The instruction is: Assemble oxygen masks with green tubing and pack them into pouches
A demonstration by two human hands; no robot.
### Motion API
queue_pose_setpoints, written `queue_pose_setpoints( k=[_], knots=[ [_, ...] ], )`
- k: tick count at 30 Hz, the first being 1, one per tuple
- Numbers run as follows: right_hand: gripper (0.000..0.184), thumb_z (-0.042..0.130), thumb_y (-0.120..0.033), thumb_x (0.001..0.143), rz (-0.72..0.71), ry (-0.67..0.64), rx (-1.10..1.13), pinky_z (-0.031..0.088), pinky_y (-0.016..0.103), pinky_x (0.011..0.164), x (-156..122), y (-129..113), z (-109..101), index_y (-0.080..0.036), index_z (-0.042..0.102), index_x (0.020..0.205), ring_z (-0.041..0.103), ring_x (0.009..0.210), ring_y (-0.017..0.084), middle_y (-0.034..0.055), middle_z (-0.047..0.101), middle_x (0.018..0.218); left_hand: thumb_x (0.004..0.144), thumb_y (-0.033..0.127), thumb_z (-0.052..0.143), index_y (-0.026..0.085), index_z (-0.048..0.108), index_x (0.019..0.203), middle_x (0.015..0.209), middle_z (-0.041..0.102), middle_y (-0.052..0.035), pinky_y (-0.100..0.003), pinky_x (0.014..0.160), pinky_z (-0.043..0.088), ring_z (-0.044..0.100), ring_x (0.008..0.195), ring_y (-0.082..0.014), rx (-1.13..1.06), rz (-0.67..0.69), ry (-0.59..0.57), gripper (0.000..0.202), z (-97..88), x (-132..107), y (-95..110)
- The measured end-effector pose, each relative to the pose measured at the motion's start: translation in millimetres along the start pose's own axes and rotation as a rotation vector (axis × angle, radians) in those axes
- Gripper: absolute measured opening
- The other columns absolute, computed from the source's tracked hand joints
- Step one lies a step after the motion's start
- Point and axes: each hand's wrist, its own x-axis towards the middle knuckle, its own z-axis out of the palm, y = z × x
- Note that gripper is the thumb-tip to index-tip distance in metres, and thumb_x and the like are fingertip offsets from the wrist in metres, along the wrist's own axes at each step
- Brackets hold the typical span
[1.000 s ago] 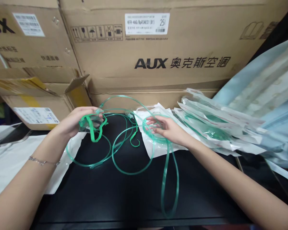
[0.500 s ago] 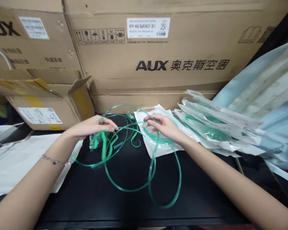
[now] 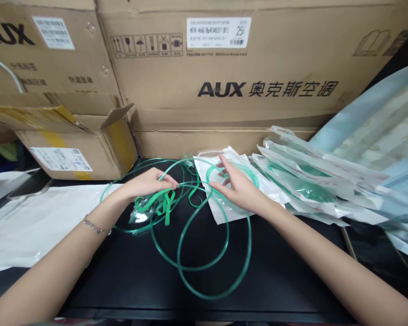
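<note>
I note the bare left hand (image 3: 151, 183) nearer the bare right hand (image 3: 240, 188) than before, grip pinching glossy, translucent green plastic tubing (image 3: 213, 297), loosely looped. Right grip: can't tell.

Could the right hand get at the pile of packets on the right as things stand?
Probably yes: nothing tall seems to stand between the right hand and the pile of packets beside it, though any grip on the green tubing might need loosening first.

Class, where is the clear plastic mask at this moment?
In the head view, the clear plastic mask is left of centre, just below the left hand, beside the green strap and right of the white sheet.
</note>
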Motion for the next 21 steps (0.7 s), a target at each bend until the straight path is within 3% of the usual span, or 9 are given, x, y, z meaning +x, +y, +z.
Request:
queue_pose_setpoints(
  k=[2, 4, 7, 9, 13, 17, 21],
  knots=[
    [0.055, 0.048, -0.031, 0.084, -0.202, 0.055, -0.163, 0.036, 0.050, 0.094, -8, -6, -9, -0.019, 0.031, 0.134, 0.038, 0.120, 0.029, 0.0158, 0.041, 0.128, 0.065, 0.031, 0.059, 0.023, 0.073, 0.073, 0.076, 0.072, -0.0019, -0.028, 0.070, 0.045, 0.063, 0.074, -0.0195, 0.036, 0.008, -0.020, 0.018, 0.9, 1, -2],
    [0.040, 0.047, -0.024, 0.085, -0.460, -0.095, -0.201, 0.030, 0.047, 0.100, -16, -13, -16, -0.024, 0.045, 0.125, 0.032, 0.125, 0.025, 0.0095, 0.044, 0.129, 0.066, 0.033, 0.058, 0.020, 0.072, 0.077, 0.074, 0.070, -0.0023, -0.027, 0.066, 0.044, 0.061, 0.068, -0.0181, 0.074, 0.009, -0.057, 0.022, 2.9, 2, -3],
    [0.037, 0.052, -0.028, 0.084, -0.684, -0.448, -0.194, 0.035, 0.036, 0.095, -26, -23, -17, -0.025, 0.051, 0.120, 0.044, 0.113, 0.018, 0.0041, 0.056, 0.118, 0.068, 0.036, 0.056, 0.018, 0.070, 0.082, 0.067, 0.066, -0.0014, -0.024, 0.057, 0.040, 0.054, 0.057, -0.0146, 0.114, 0.005, -0.098, 0.027, 5.3, 2, -4],
    [0.031, 0.049, -0.029, 0.087, -0.723, -0.520, -0.263, 0.039, 0.032, 0.085, -28, -26, -9, -0.022, 0.054, 0.117, 0.052, 0.096, 0.016, 0.0037, 0.063, 0.101, 0.069, 0.038, 0.056, 0.017, 0.069, 0.084, 0.062, 0.063, -0.0002, -0.022, 0.052, 0.037, 0.050, 0.053, -0.0129, 0.115, 0.005, -0.112, 0.029, 5.7, 1, -3],
    [0.031, 0.034, -0.025, 0.093, -0.703, -0.434, -0.424, 0.038, 0.027, 0.064, -24, -31, 11, -0.020, 0.061, 0.108, 0.056, 0.073, 0.015, 0.0031, 0.066, 0.077, 0.071, 0.041, 0.055, 0.017, 0.069, 0.088, 0.061, 0.060, 0.0015, -0.021, 0.051, 0.035, 0.047, 0.052, -0.0115, 0.100, 0.036, -0.161, 0.033, 4.8, -3, 2],
    [0.029, 0.037, -0.022, 0.092, -0.460, -0.346, -0.516, 0.035, 0.026, 0.054, -16, -41, 22, -0.017, 0.060, 0.108, 0.060, 0.065, 0.016, 0.0044, 0.067, 0.074, 0.074, 0.047, 0.050, 0.019, 0.071, 0.084, 0.055, 0.053, 0.0032, -0.021, 0.050, 0.032, 0.042, 0.051, -0.0109, 0.135, 0.066, -0.230, 0.036, 2.4, -7, 5],
    [0.025, 0.041, -0.021, 0.089, -0.284, -0.370, -0.574, 0.032, 0.026, 0.050, -6, -50, 30, -0.017, 0.060, 0.104, 0.063, 0.066, 0.019, 0.0066, 0.068, 0.076, 0.073, 0.052, 0.051, 0.020, 0.070, 0.087, 0.054, 0.047, 0.0044, -0.021, 0.049, 0.031, 0.038, 0.050, -0.0098, 0.167, 0.053, -0.273, 0.040, -1.8, -10, 3]
  ],
)
